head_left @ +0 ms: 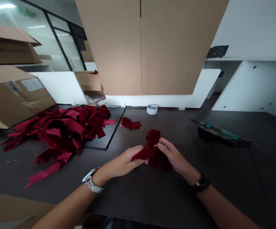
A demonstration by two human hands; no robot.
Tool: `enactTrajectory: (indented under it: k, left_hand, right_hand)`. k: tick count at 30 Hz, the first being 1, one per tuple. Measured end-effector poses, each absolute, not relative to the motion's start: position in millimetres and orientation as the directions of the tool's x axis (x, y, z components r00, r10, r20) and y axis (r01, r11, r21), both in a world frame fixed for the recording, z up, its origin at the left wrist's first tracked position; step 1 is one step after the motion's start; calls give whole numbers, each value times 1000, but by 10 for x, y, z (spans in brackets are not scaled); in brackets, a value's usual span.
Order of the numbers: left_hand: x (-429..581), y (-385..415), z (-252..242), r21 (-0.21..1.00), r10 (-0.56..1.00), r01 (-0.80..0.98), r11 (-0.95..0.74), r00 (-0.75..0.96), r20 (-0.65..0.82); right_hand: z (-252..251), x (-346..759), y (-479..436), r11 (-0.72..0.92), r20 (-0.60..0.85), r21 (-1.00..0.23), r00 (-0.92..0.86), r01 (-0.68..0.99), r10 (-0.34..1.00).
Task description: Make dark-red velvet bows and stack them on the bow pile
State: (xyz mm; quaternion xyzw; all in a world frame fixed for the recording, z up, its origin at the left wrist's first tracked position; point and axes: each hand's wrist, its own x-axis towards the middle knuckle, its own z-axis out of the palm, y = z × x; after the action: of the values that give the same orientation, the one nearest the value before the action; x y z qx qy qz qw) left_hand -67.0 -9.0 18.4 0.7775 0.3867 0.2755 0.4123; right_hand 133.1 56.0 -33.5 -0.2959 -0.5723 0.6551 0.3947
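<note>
Both of my hands hold a dark red velvet bow just above the dark table. My left hand grips its left loop between thumb and fingers. With thumb and fingertips, my right hand pinches the bow near its middle, where a small gold-coloured bit shows. The lower part of the bow hangs in shadow between the hands. Just beyond lies a small piece of red velvet. To the left spreads a heap of red velvet bows with ribbon tails, partly on a dark glass-like panel.
A roll of white tape stands at the back of the dark table. On the right, a tool with a thin metal tip and teal handle rests on a black holder. Cardboard boxes stand left; a tall cardboard sheet rises behind.
</note>
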Motion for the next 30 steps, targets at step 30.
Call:
enactTrajectory:
  k: [30]
  left_hand:
    - [-1311,1543,-411,338,956,940,-40,-63,287]
  right_hand:
    - [-529,1481,856,696,393,-617,-622,368,677]
